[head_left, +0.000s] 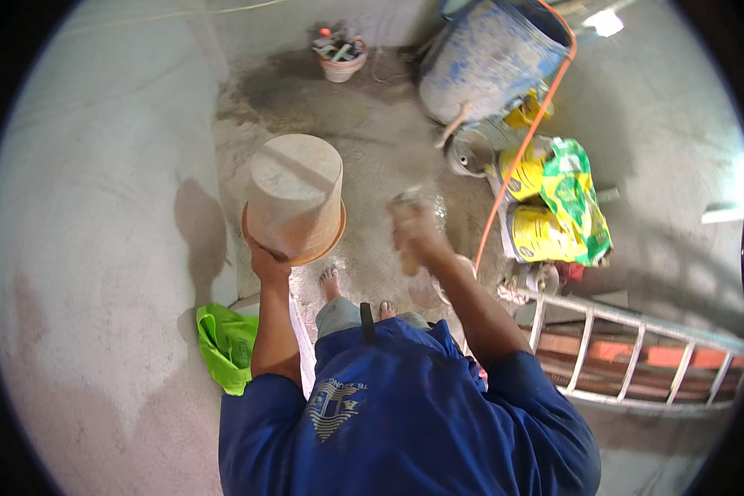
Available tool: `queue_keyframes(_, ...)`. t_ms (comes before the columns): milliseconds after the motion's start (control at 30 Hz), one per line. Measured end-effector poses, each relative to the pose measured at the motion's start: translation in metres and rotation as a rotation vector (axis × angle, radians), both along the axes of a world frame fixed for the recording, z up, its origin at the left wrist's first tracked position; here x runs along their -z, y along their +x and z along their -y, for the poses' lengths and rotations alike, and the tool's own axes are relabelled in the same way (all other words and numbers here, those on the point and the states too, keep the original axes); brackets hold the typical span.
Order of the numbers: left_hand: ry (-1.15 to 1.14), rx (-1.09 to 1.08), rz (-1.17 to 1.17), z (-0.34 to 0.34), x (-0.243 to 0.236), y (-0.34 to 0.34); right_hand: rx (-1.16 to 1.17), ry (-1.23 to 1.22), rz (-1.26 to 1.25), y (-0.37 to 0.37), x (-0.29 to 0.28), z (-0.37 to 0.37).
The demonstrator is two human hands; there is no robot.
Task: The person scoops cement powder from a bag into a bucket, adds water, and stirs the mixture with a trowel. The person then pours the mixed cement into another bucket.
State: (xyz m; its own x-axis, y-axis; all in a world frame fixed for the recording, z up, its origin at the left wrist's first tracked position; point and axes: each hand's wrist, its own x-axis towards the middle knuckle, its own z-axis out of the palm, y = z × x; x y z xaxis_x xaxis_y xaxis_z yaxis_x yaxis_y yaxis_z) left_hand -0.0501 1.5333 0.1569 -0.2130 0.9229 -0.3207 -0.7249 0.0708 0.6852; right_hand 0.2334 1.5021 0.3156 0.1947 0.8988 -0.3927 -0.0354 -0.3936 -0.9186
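Observation:
My left hand [269, 263] grips the rim of an orange bucket [296, 198]. The bucket is held bottom up, and its pale, dusty base faces me. To the right of it, my right hand [422, 236] is closed around a short tan-handled tool [409, 264]. Motion blurs that hand, and the tool's kind cannot be made out. The tool and the bucket are apart.
A bright green bag [227, 347] lies by the left wall. A large blue-grey drum [496, 58] stands at the back right, with an orange hose [525, 145] running down from it. Yellow cans [546, 234] and a ladder [628, 351] are at right; a filled pot [341, 62] stands behind.

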Motion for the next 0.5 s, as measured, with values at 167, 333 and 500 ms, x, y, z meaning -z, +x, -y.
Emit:
queue_keyframes(167,-0.006,0.250,0.062,0.000,-0.030,0.004,-0.324,-0.300,0.022,-0.043,0.010,0.006)
queue_keyframes(333,-0.329,0.361,0.300,0.006,-0.007,0.007,-0.123,-0.081,-0.040,-0.030,0.029,0.049)
queue_keyframes(500,-0.324,0.576,0.089,0.011,-0.040,0.065,0.102,-0.259,-0.214,0.010,-0.002,0.120)
